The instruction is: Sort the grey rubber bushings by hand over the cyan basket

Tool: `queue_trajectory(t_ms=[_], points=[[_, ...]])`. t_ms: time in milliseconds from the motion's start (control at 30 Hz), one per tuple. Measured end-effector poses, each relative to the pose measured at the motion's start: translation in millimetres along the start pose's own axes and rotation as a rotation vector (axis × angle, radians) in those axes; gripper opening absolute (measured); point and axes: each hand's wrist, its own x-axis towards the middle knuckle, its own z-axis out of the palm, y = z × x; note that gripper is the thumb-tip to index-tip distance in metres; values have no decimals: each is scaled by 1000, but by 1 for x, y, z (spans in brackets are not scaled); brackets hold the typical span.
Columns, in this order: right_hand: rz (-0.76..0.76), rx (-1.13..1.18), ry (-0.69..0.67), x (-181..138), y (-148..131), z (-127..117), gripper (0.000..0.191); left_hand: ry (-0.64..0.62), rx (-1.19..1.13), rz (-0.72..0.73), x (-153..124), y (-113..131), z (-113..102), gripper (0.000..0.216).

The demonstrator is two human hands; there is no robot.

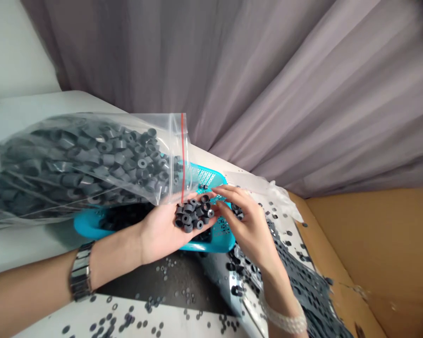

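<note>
My left hand (pixel 165 230) is palm up, holding a heap of small dark grey hollow cylinders (pixel 192 215) on the palm and fingers. My right hand (pixel 246 223) hovers at the left fingertips, fingers bent and a gap between thumb and forefinger; I see nothing held in it. A clear zip bag (pixel 102 164) with a red stripe, full of the same cylinders, lies with its mouth just above my left palm. Beneath my hands is a turquoise perforated basket (pixel 215 246) with dark pieces inside, partly hidden by the left hand and bag.
Small dark discs (pixel 155 324) are scattered on the white table (pixel 49 324). Dark perforated strips (pixel 299 277) lie at the right, beside a cardboard box (pixel 373 244). White crumpled plastic (pixel 285 199) is near the box. A grey curtain (pixel 215 70) hangs behind.
</note>
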Motion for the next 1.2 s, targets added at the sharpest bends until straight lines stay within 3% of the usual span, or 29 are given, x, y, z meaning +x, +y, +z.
queue_trajectory(t_ms=[133,233,333,433,567,900,1200], points=[[-54,100,-149,0,9,0,29,36,41,-60,-4,-1,3,14],[-12,211,-137,0,13,4,22,27,29,-130,-4,-1,3,13],[191,434,-92,-1,16,9,18,19,-3,-121,-3,-1,3,15],[433,797,-25,-2,22,10,17,-12,-21,-118,-3,0,2,29],[582,1131,-6,-4,29,5,17,-61,-7,-144,-4,2,1,45],[578,1091,-34,-4,29,-2,22,-51,-37,-75,-5,2,2,49],[595,1111,23,-5,32,-3,18,-133,-44,-95,-5,3,1,47]])
